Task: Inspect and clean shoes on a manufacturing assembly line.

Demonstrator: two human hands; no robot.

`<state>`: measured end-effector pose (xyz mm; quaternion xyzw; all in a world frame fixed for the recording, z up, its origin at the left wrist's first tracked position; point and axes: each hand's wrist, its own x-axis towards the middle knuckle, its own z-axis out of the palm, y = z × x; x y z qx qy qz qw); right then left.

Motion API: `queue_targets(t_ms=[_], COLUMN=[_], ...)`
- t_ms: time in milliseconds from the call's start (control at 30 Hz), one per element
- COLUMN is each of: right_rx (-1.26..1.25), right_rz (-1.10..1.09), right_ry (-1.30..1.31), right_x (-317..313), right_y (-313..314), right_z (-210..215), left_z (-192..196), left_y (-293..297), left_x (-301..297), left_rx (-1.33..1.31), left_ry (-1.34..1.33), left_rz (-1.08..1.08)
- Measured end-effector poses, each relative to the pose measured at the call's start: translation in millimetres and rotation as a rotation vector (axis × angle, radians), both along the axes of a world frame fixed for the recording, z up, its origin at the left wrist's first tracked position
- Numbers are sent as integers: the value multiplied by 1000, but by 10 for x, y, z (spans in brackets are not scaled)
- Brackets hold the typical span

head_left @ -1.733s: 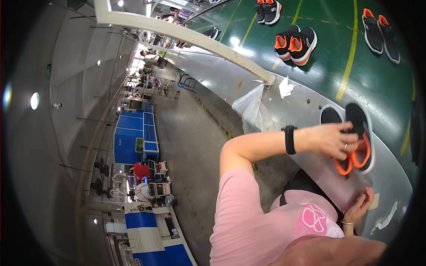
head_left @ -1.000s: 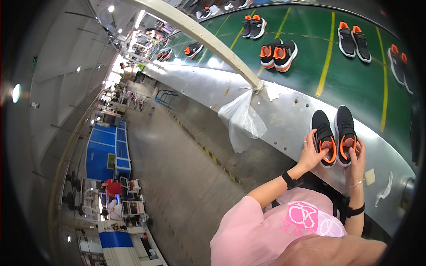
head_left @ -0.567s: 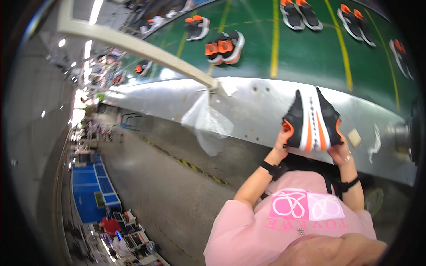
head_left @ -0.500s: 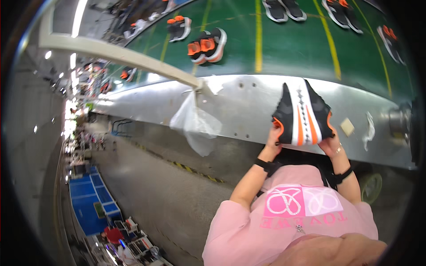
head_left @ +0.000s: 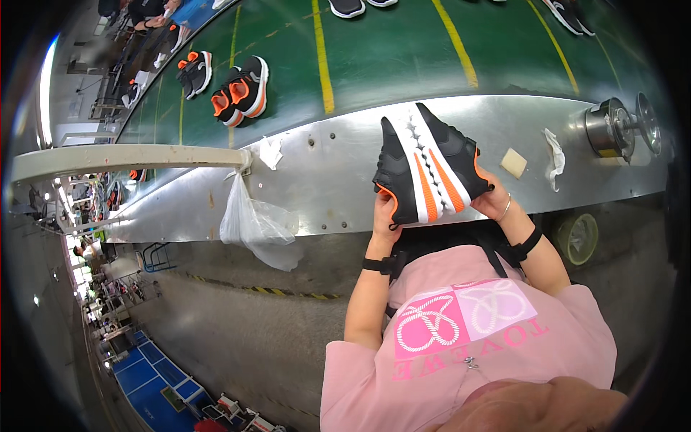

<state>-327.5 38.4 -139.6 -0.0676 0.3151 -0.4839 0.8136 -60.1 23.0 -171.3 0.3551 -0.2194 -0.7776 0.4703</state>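
Observation:
In front of me, over the metal ledge, a pair of black sneakers with white-and-orange soles is held sole against sole, toes pointing away. The left sneaker [head_left: 398,167] is gripped at its orange-lined heel opening by my left hand [head_left: 385,218]. My right hand [head_left: 494,199] grips the right sneaker [head_left: 455,150] the same way. Fingers of both hands are partly hidden inside the shoe openings. The two white midsoles meet along a jagged dark seam.
Beyond the metal ledge [head_left: 338,183] runs a green conveyor belt [head_left: 381,61] with yellow lines, carrying other sneakers [head_left: 241,92]. A plastic bag [head_left: 252,219] hangs from a pale bar [head_left: 137,157]. Right of me lie a cream block [head_left: 513,163], crumpled tissue [head_left: 553,160] and a metal pot [head_left: 609,129].
My view has swung, so the belt, bar and metal pot sit differently in the picture. Both hands keep the sneakers pressed together, now tilted slightly to the left.

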Motion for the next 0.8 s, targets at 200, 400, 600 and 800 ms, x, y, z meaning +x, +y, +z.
queue_targets(t_ms=[200,400,600,800], right_rx=[-40,-49,-67,-78], right_rz=[5,21,33,-6], right_ry=[36,11,-2,-14], right_x=[33,-27,-25,-56], right_y=[-28,-1,10,101], right_z=[95,-7,16,-53], left_z=[19,202,174,96], left_y=[-9,-1,46,149], left_x=[43,-48,2,70], left_rx=[43,165,173,196], left_ry=[-31,-55,-64,11], left_rz=[-5,90,75,70])
